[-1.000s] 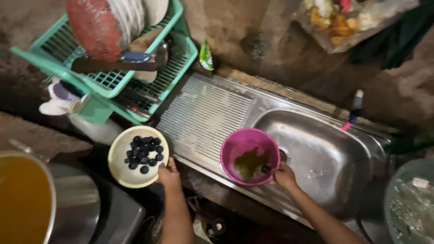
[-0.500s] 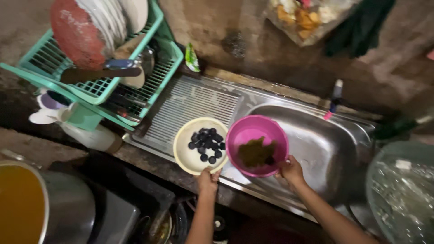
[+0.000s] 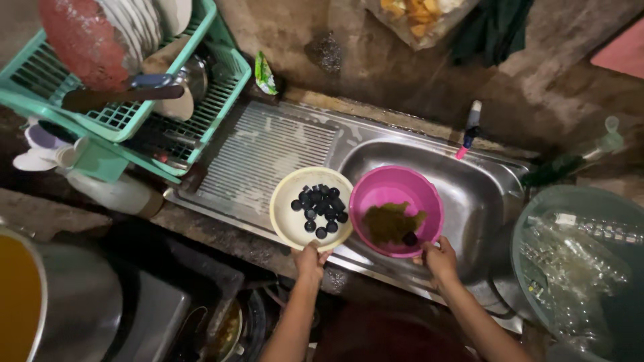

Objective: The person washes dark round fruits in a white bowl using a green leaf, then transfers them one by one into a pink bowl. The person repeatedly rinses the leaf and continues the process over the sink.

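My left hand (image 3: 310,257) grips the near rim of a cream bowl (image 3: 284,213) that carries several small dark round pieces (image 3: 320,208). It sits over the front edge of the steel drainboard (image 3: 268,157). My right hand (image 3: 439,257) holds the near rim of a pink plastic bowl (image 3: 396,184) with brownish liquid and one dark piece in it, above the sink basin (image 3: 486,201). The two bowls touch side by side.
A green dish rack (image 3: 201,117) with plates, a knife and a red plate stands at the back left. A tap (image 3: 469,131) is behind the basin. A basin of clear plastic bottles (image 3: 583,261) is at right. Metal pots (image 3: 60,308) sit at lower left.
The cream bowl has moved right, from off the counter's left onto the drainboard, ending beside the pink bowl. The pink bowl stayed over the sink.
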